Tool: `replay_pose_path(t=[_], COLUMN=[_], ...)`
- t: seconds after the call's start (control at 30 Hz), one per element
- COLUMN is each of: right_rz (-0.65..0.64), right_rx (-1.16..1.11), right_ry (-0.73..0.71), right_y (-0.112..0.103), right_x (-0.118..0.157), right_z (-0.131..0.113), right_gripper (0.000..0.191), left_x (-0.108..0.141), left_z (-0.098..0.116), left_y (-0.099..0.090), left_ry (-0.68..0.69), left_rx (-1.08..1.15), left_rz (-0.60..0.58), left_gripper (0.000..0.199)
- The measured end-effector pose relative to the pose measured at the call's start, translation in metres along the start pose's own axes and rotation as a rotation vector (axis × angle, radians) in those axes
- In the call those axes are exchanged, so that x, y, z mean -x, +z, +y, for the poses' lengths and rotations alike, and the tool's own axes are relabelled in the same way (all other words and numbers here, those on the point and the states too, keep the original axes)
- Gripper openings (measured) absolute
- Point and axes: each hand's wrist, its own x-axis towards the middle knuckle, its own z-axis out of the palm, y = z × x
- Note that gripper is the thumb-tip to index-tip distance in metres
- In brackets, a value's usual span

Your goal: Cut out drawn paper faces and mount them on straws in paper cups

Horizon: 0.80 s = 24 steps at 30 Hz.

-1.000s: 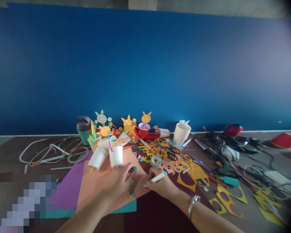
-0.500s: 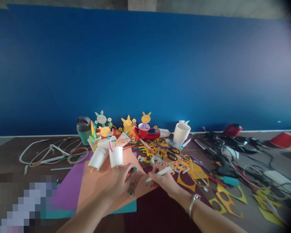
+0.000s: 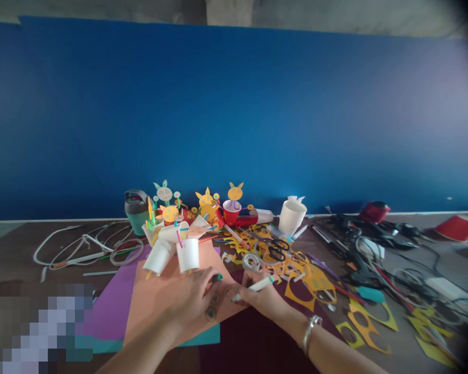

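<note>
Lower middle: orange sheet [image 3: 156, 301], thin and matte, lies flat over purple sheet [image 3: 111, 306] and teal sheet [image 3: 203, 335], their straight edges showing at its left and bottom. Maroon sheet [image 3: 253, 343] is a flat dark surface between the forearms.

The left hand [image 3: 197, 291] rests on the orange sheet, fingers curled, a small teal cap [image 3: 217, 277] pinched at the fingertips. The right hand [image 3: 255, 291] is closed in a writing grip round a slim white marker [image 3: 262, 284], tilted, tip down at the orange sheet's right part. Round drawings [image 3: 211, 313] in green line sit between the hands.

Just above the left hand: smooth tapered white cups [image 3: 187, 256], one leaning. Above the right hand: ring-shaped tape roll [image 3: 251, 261], scissors [image 3: 276, 252] and curved yellow scraps [image 3: 315, 278] with round cut-outs; these crowd the right hand's far side. Bare maroon surface gives room on its near side. Centre right: white mug [image 3: 292, 217]. Tabletop [image 3: 15, 249] ends at a smooth blue panel [image 3: 234, 114].
</note>
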Motion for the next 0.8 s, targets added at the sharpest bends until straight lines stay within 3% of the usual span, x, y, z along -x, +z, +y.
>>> replay_pose_path(t=[0.1,0.33,0.53,0.63,0.8], right_rz=[-0.007,-0.048,0.059,0.163,0.153], right_rx=[0.121,0.105,-0.151,-0.244,-0.036], right_ry=[-0.036,-0.037,0.087,0.042,-0.017], right_y=[0.002,0.005,0.001,-0.005,-0.005], right_x=[-0.001,-0.001,-0.003,-0.006,-0.008], right_z=[0.004,0.011,0.004,0.003,0.005], right_gripper=[0.022,0.019,0.029,0.033,0.023], left_x=[0.0,-0.001,0.0,-0.001,-0.001], left_z=[0.0,0.002,-0.002,-0.003,0.0], left_y=[0.0,-0.001,0.003,0.004,0.002], left_ry=[0.003,0.005,0.013,0.018,0.014], left_rx=[-0.003,-0.004,-0.024,0.015,0.036], left_rz=[-0.008,-0.003,0.017,0.019,0.017], left_gripper=[0.01,0.013,0.01,0.01,0.01])
